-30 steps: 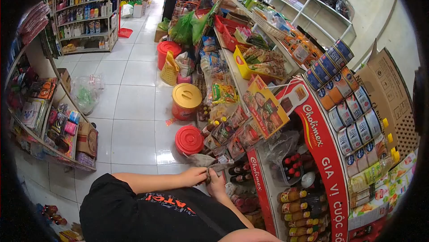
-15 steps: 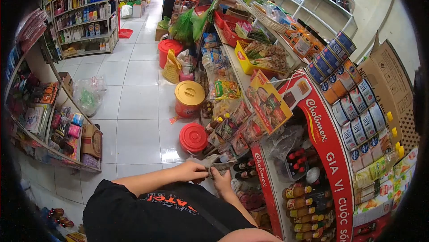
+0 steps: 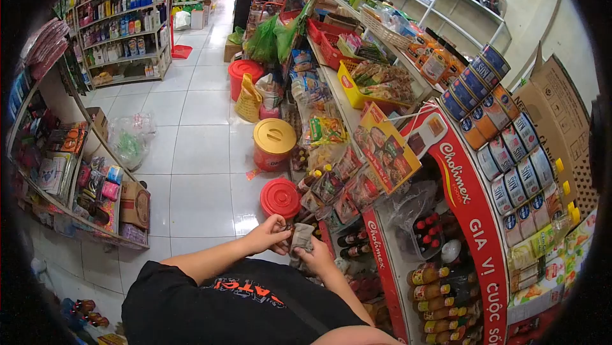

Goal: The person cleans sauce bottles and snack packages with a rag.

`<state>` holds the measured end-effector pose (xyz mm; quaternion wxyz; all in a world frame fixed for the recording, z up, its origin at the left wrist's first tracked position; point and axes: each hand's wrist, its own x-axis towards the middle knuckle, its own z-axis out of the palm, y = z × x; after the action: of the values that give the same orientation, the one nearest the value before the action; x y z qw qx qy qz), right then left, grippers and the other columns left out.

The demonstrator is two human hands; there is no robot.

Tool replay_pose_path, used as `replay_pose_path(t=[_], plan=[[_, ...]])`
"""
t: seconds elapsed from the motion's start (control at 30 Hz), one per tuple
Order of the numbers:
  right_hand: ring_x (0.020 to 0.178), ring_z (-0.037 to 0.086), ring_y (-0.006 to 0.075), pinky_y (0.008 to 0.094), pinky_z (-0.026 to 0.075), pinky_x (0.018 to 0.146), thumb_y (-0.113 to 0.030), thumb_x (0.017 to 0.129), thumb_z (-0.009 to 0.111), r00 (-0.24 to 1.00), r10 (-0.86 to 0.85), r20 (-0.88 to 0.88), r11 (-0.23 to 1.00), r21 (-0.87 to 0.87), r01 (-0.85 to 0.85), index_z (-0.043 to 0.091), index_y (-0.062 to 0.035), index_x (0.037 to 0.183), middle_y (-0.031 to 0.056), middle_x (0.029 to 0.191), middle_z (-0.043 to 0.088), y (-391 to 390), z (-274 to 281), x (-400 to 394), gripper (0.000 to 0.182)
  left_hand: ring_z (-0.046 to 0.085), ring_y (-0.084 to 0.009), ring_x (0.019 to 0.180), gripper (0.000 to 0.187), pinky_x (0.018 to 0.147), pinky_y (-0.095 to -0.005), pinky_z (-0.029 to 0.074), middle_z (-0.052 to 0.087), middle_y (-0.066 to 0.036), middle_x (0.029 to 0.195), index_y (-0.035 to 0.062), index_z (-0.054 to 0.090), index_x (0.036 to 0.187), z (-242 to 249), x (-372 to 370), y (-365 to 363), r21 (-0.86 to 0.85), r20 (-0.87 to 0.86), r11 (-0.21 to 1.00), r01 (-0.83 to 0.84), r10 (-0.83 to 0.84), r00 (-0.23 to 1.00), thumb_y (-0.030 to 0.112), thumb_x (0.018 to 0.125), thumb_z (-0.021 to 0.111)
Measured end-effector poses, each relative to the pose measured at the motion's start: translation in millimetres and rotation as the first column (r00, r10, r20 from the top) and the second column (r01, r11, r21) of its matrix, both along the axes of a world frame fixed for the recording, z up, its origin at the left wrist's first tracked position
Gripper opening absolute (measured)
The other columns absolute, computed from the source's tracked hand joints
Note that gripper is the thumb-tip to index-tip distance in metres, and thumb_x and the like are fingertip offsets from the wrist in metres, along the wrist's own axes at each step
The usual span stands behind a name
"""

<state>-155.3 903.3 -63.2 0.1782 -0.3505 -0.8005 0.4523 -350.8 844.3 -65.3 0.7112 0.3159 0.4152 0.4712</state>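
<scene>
I had a greyish cloth up in front of my black shirt, bunched between my two hands, and the step, as I judged it, was simply working that cloth over with the fingers. Whether I was folding it or rubbing something inside it, I could not tell, since its folds hid whatever lay behind.

My right hand had the firmer part: its thumb lay across the near side of the cloth, and the hand was closed on its lower right edge. My left hand was at the other side of the cloth, fingers curled inward, with thumb and forefinger near each other. Something small and dark showed by those fingertips (too blurred to name), and I could not tell whether they pinched it, pinched the cloth, or only rested there.

The cloth was just on my side of the red bucket, with the bottles on the shelf to the right, apart from my hands. To my mind, the next move called for a steady right grip, leaving the left fingertips free to shift along the edge.
</scene>
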Motion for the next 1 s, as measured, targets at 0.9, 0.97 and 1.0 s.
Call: replay_pose_path(t=[0.9,0.97,1.0], plan=[[0.069,0.051,0.0101,0.0246,0.042,0.064,-0.022,0.078,0.064,0.927,-0.305,-0.219,0.867,-0.466,0.175,0.055,-0.0026,0.094,0.0001,0.082,0.056,-13,-19,4,0.027,0.053,-0.0149,0.069,0.036,0.059,-0.0254,0.046,0.056,-0.008,0.091,0.0094,0.046,0.107,-33,25,8,-0.131,0.351,0.987,0.088,-0.037,0.936,0.041,0.09,0.041],[0.064,0.05,0.0085,0.0234,0.042,0.058,-0.02,0.076,0.067,0.909,-0.381,-0.171,0.845,-0.462,0.268,0.057,-0.0036,0.089,-0.0013,0.076,0.056,-20,2,-3,0.023,0.053,-0.0134,0.064,0.04,0.054,-0.023,0.044,0.056,-0.007,0.083,0.0089,0.046,0.1,-37,25,5,-0.109,0.345,0.979,0.173,-0.126,0.93,0.046,0.091,0.035],[0.059,0.049,0.0071,0.0221,0.04,0.052,-0.016,0.073,0.069,0.881,-0.336,-0.332,0.864,-0.48,0.149,0.057,-0.004,0.089,-0.0016,0.074,0.056,-17,0,-4,0.023,0.053,-0.013,0.062,0.042,0.054,-0.0224,0.044,0.056,-0.007,0.08,0.0086,0.046,0.098,-34,25,5,-0.105,0.248,0.971,0.213,-0.182,0.952,0.048,0.09,0.033]])
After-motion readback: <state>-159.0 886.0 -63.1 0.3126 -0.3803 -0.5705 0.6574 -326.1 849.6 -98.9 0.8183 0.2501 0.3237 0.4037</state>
